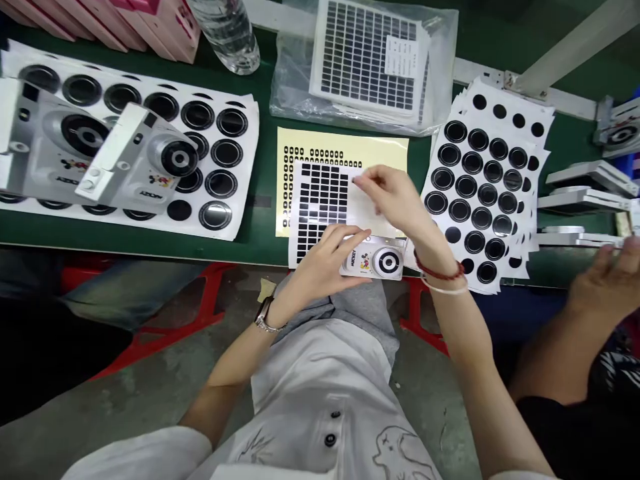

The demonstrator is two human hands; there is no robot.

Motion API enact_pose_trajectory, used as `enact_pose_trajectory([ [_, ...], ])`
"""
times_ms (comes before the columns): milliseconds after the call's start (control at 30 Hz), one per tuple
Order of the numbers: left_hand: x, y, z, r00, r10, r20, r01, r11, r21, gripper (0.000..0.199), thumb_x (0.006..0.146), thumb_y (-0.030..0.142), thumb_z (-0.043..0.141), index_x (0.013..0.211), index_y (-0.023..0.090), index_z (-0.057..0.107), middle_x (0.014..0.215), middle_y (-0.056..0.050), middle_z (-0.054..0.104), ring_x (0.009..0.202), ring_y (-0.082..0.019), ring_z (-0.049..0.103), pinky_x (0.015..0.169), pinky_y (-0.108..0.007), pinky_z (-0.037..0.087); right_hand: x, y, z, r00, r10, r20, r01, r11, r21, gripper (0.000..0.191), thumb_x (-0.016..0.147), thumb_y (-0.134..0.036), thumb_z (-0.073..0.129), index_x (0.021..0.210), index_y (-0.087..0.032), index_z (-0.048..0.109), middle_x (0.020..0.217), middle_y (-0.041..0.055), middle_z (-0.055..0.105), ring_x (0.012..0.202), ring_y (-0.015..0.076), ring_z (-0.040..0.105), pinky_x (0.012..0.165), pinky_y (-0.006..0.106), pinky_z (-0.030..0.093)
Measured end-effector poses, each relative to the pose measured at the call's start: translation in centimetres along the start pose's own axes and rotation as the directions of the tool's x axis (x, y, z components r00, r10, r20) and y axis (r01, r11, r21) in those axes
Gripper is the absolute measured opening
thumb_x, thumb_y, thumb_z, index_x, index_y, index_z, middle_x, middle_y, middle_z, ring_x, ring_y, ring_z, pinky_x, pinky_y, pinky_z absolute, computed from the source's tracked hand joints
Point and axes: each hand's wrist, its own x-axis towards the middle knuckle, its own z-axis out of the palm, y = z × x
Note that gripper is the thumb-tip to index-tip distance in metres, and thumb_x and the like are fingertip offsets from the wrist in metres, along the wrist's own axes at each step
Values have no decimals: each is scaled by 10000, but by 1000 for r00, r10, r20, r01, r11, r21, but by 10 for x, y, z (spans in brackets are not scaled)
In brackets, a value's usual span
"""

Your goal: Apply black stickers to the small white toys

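Note:
My left hand point(330, 262) is closed around the left end of a small silver camera point(375, 259) at the table's front edge. The camera has a round black lens and a small cartoon print with lettering. My right hand point(393, 193) pinches at the right side of a white sheet of small black rectangular stickers point(323, 200). A tiny dark piece, seemingly one black sticker point(356, 179), shows at its fingertips. Beneath that sheet lies a yellow sheet point(385, 148) with rows of small black outlined shapes.
Two silver cameras point(135, 160) rest on sheets of round black stickers point(220, 183) at left. More round-sticker sheets point(473, 180) lie at right, beside other cameras point(583, 200). A plastic bag point(295, 87), a bottle point(233, 37) and pink boxes point(155, 30) stand behind. Another person's hand point(607, 280) is at right.

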Motion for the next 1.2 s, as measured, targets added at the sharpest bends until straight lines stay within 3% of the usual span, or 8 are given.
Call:
enact_pose_trajectory([
  [67,-1,-1,0,1000,-3,12,3,1000,0,830,940,477,816,1601,233,378,1383,-154,597,1275,-330,583,1075,-532,570,-34,8,-24,995,32,97,-34,999,23,314,1032,-467,587,829,-228,557,765,0,567,691,138,550,622,300,461],
  [167,-1,-2,1,1000,-9,29,9,1000,-5,844,948,454,814,1621,250,347,1414,-159,599,1299,-334,579,1072,-533,568,-84,24,-49,938,142,315,-195,970,144,344,1051,-505,571,842,-232,561,667,-45,456,572,114,411,534,277,365],
  [300,-1,-1,2,1000,-9,13,9,1000,15,826,955,442,808,1616,237,356,1401,-164,608,1281,-332,583,1062,-522,566,-119,39,-51,909,250,333,-323,929,184,315,1059,-505,585,909,-228,569,712,-50,437,597,114,358,544,279,305],
  [533,1,0,0,1000,3,9,-3,1000,26,804,975,445,784,1620,230,354,1379,-160,607,1254,-324,576,1057,-517,560,-100,47,-47,937,272,218,-319,921,222,313,1047,-500,610,901,-224,591,739,-32,489,620,119,400,562,284,319],
  [700,0,0,1,999,-18,26,17,999,38,830,971,460,790,1631,247,333,1389,-152,604,1265,-321,576,1050,-518,571,-85,55,-52,926,272,260,-322,931,173,330,1016,-500,638,849,-218,605,698,-28,493,626,125,436,570,284,353],
  [900,1,1,1,1000,-9,2,9,999,47,795,979,475,776,1614,232,364,1372,-150,609,1249,-315,581,1048,-512,578,-83,51,-50,919,321,227,-341,939,51,275,1024,-435,618,859,-215,627,722,-14,542,633,129,473,576,290,372],
  [1200,1,2,-1,1000,-26,15,26,999,24,823,978,433,780,1643,259,328,1386,-146,607,1240,-326,575,1072,-541,551,-84,44,-42,922,357,152,-360,933,-5,216,1015,-372,583,864,-218,597,722,1,574,625,138,488,550,295,369],
])
